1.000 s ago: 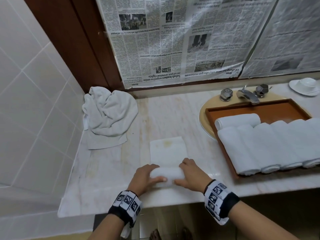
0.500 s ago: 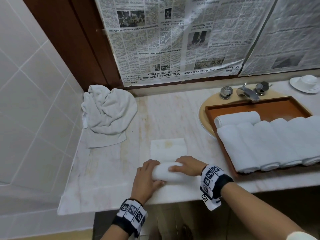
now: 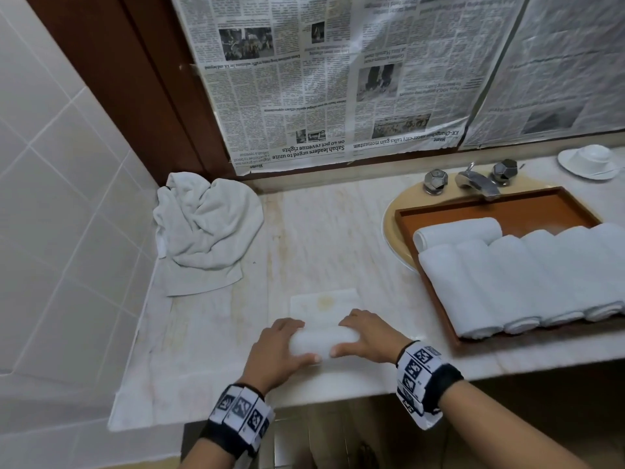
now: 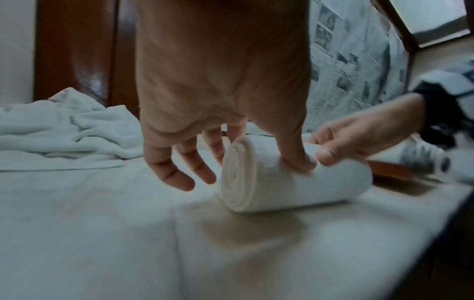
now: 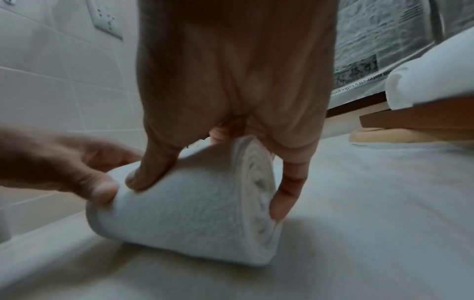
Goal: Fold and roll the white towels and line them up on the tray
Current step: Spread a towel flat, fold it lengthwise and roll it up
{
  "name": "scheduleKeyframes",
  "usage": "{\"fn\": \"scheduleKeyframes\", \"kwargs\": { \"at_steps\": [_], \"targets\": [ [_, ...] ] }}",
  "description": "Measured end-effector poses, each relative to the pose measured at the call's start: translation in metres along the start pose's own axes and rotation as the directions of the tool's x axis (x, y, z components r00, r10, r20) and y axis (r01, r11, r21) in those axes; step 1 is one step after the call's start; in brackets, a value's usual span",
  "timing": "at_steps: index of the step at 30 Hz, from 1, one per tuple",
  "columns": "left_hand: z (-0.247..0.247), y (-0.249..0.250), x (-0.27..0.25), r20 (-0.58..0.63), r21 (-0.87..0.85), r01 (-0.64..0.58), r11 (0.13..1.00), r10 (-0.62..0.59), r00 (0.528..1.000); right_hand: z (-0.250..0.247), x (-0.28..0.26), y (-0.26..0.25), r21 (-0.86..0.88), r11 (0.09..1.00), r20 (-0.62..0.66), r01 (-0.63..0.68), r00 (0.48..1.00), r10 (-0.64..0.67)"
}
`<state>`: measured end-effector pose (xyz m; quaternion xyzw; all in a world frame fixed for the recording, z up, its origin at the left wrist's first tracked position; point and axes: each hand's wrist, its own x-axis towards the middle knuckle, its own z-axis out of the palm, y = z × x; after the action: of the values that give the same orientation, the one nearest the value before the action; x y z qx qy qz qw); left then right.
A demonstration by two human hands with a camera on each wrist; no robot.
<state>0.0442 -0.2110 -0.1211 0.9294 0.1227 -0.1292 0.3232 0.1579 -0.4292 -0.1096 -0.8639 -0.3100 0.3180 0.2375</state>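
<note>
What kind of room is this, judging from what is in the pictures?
Most likely a bathroom, perhaps in a hotel. A marble counter holds a sink with a metal faucet, the side wall is tiled in white, and rolled towels lie in a row on a wooden tray.

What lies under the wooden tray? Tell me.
The wooden tray sits over a tan sink basin; only the basin's left rim shows. Rolled towels and the tray cover the rest.

A half-rolled white towel (image 3: 323,343) is lying at lower centre (flat tail pointing away); rolled towels (image 3: 521,282) are lining the brown tray (image 3: 554,206) at right.
</note>
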Motion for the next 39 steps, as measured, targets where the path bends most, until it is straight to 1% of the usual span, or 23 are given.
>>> {"fn": "scheduleKeyframes", "kwargs": {
  "at_steps": [1, 2, 4, 5, 6, 7, 8, 9, 11, 12, 13, 15, 18, 20, 22, 24, 26, 27, 29, 31, 33, 36, 39],
  "targets": [
    [0.005, 0.001, -0.003, -0.039, 0.011, -0.029, 1.000, 0.030, 0.999, -0.003, 0.002, 0.000, 0.015, 1.000, 0.012, -0.009, 1.000, 0.008],
    [0.007, 0.003, -0.005, -0.062, -0.018, -0.045, 0.999, 0.044, 0.997, -0.005, 0.003, 0.001, 0.044, 0.999, 0.028, -0.026, 0.999, 0.025],
    [0.006, 0.005, -0.004, -0.066, -0.114, -0.025, 0.993, 0.017, 0.998, -0.008, 0.004, 0.001, 0.084, 0.995, 0.061, -0.054, 0.997, 0.049],
    [0.003, 0.006, -0.002, -0.046, -0.158, -0.002, 0.987, -0.005, 0.999, -0.008, 0.004, 0.000, 0.065, 0.996, 0.066, -0.060, 0.996, 0.055],
    [-0.002, 0.006, 0.000, -0.015, -0.198, 0.021, 0.980, -0.024, 1.000, -0.006, 0.002, -0.002, 0.009, 0.998, 0.056, -0.065, 0.996, 0.064],
    [-0.006, 0.007, 0.003, 0.018, -0.226, 0.044, 0.973, -0.041, 0.999, -0.003, 0.000, -0.003, -0.083, 0.994, 0.022, -0.070, 0.997, 0.072],
    [-0.009, 0.008, 0.006, 0.046, -0.242, 0.065, 0.968, -0.056, 0.997, 0.002, -0.004, -0.004, -0.195, 0.978, -0.042, -0.079, 0.997, 0.072],
    [-0.012, 0.010, 0.009, 0.065, -0.253, 0.087, 0.964, -0.073, 0.995, 0.007, -0.008, -0.006, -0.294, 0.952, -0.119, -0.081, 0.992, 0.048],
    [-0.012, 0.014, 0.014, 0.070, -0.251, 0.131, 0.959, -0.116, 0.991, 0.017, -0.016, -0.006, -0.405, 0.914, -0.230, -0.028, 0.971, -0.072],
    [-0.010, 0.016, 0.015, 0.059, -0.243, 0.152, 0.958, -0.142, 0.988, 0.020, -0.018, -0.004, -0.428, 0.904, -0.243, 0.002, 0.963, -0.117],
    [-0.008, 0.018, 0.015, 0.040, -0.240, 0.171, 0.956, -0.167, 0.985, 0.021, -0.019, -0.004, -0.440, 0.898, -0.231, 0.019, 0.964, -0.133],
    [0.000, 0.018, 0.011, -0.038, -0.246, 0.159, 0.956, -0.174, 0.984, 0.021, -0.015, -0.001, -0.399, 0.917, -0.179, 0.006, 0.980, -0.084],
    [0.014, 0.017, -0.003, -0.200, -0.252, 0.024, 0.967, -0.077, 0.977, 0.010, -0.004, 0.001, -0.228, 0.973, -0.075, -0.021, 0.997, 0.004],
    [0.026, 0.012, -0.012, -0.228, -0.233, -0.042, 0.972, -0.013, 0.974, -0.001, 0.002, 0.000, -0.160, 0.987, -0.004, -0.017, 1.000, 0.017],
    [0.037, 0.005, -0.017, -0.212, -0.200, -0.068, 0.977, 0.024, 0.977, -0.010, 0.006, 0.000, -0.107, 0.994, 0.054, -0.008, 0.998, 0.014],
    [0.037, 0.001, -0.017, -0.181, -0.190, -0.044, 0.981, 0.009, 0.983, -0.015, 0.007, 0.000, -0.074, 0.997, 0.089, -0.019, 0.996, 0.025],
    [0.027, 0.000, -0.010, -0.115, -0.158, -0.013, 0.987, -0.005, 0.993, -0.012, 0.003, 0.001, -0.065, 0.996, 0.056, -0.056, 0.997, 0.060],
    [0.021, 0.000, -0.006, -0.077, -0.144, -0.002, 0.990, -0.009, 0.997, -0.008, -0.001, 0.001, -0.121, 0.991, -0.002, -0.059, 0.998, 0.060],
    [0.009, 0.003, 0.003, -0.016, -0.138, 0.019, 0.990, -0.022, 1.000, 0.002, -0.010, 0.002, -0.326, 0.945, -0.122, -0.035, 0.992, -0.005],
    [-0.002, 0.006, 0.012, 0.031, -0.117, 0.046, 0.992, -0.043, 0.999, 0.009, -0.017, 0.003, -0.467, 0.884, -0.157, -0.005, 0.984, -0.078],
    [-0.010, 0.006, 0.022, 0.082, -0.089, 0.073, 0.993, -0.066, 0.994, 0.012, -0.017, 0.003, -0.515, 0.857, -0.150, -0.009, 0.985, -0.080],
    [-0.016, 0.007, 0.036, 0.145, -0.042, 0.118, 0.992, -0.111, 0.983, 0.005, -0.006, 0.003, -0.514, 0.857, -0.115, -0.037, 0.993, -0.026],
    [-0.021, 0.013, 0.047, 0.143, -0.004, 0.116, 0.993, -0.114, 0.983, -0.011, 0.008, 0.000, -0.397, 0.916, -0.026, -0.059, 0.998, 0.053]
  ]
}}
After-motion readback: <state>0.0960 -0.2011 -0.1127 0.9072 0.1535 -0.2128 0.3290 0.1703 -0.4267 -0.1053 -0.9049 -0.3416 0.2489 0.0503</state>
